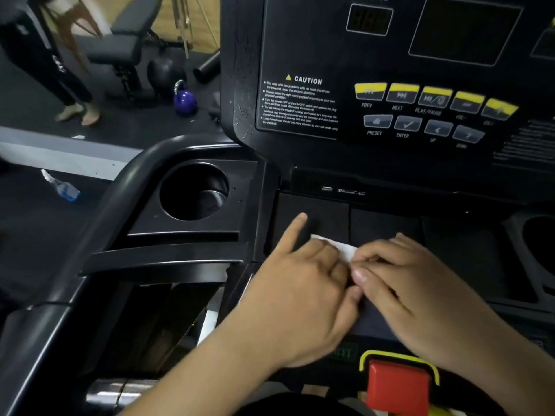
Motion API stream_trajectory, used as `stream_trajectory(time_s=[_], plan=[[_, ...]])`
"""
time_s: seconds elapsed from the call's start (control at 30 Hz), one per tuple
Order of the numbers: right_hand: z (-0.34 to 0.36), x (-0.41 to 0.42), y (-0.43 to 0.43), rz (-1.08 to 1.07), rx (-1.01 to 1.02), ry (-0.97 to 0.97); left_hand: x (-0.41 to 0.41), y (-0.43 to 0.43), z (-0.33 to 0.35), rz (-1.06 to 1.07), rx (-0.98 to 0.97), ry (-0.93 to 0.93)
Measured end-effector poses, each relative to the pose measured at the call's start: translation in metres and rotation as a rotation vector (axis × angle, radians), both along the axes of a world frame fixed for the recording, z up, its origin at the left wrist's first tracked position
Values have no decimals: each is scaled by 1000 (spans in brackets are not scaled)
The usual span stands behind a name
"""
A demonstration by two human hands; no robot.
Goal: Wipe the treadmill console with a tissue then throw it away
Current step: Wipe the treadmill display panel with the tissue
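Both forearms reach in from below the tissue (339, 249); the left hand (300, 291) grips its left end with curled fingers, index finger pointing straight past it; the right hand (420, 295) pinches its right end, thumbs touching.

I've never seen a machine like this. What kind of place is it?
Most likely a gym: there's a treadmill console with buttons, a purple kettlebell on the floor, and a padded weight bench behind it.
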State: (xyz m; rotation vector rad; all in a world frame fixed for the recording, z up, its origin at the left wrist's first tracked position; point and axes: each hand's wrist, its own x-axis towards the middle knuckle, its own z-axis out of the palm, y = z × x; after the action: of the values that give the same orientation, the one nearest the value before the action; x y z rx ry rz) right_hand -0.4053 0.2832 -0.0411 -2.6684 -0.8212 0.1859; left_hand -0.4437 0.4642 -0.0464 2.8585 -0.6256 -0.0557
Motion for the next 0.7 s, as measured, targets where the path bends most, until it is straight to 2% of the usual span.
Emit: stream_trajectory(time_s=[0.13, 0.3, 0.43, 0.7], plan=[[1, -5, 17, 19, 12, 12, -5, 24, 2, -8, 38, -18], [0, 2, 59, 65, -74, 53, -6, 52, -1, 107, 77, -20], [7, -12, 44, 58, -97, 48, -13, 46, -5, 75, 5, 0], [6, 12, 53, 47, -179, 20, 14, 48, -7, 87, 61, -7]])
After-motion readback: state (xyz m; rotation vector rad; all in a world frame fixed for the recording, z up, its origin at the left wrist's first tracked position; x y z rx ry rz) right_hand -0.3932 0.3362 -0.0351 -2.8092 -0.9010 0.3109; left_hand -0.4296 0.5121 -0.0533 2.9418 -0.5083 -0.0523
